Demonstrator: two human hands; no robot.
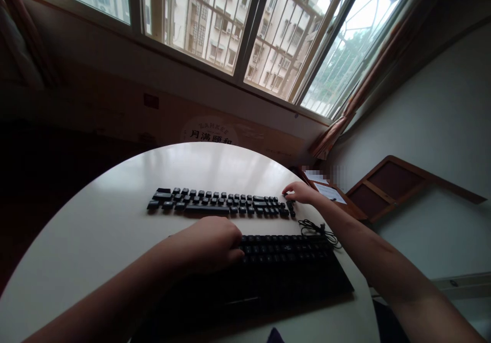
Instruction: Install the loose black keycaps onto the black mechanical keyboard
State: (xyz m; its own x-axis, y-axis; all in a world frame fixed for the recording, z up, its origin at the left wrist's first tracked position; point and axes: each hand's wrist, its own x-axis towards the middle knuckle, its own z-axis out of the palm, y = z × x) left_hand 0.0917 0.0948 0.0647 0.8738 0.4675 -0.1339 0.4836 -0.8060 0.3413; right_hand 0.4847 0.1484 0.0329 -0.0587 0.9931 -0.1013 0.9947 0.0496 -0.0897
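Your left hand (217,241) is curled over the keyboard (291,252), near on the bench (95,235); your right hand (301,192) is at the right end of the far keycaps (207,209). Neither grip can be determined.

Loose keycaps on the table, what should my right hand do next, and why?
Probably pinch just one of the loose keycaps: the right hand is at their right end, though whether it grips one is too small to tell. The left hand is over the keyboard.
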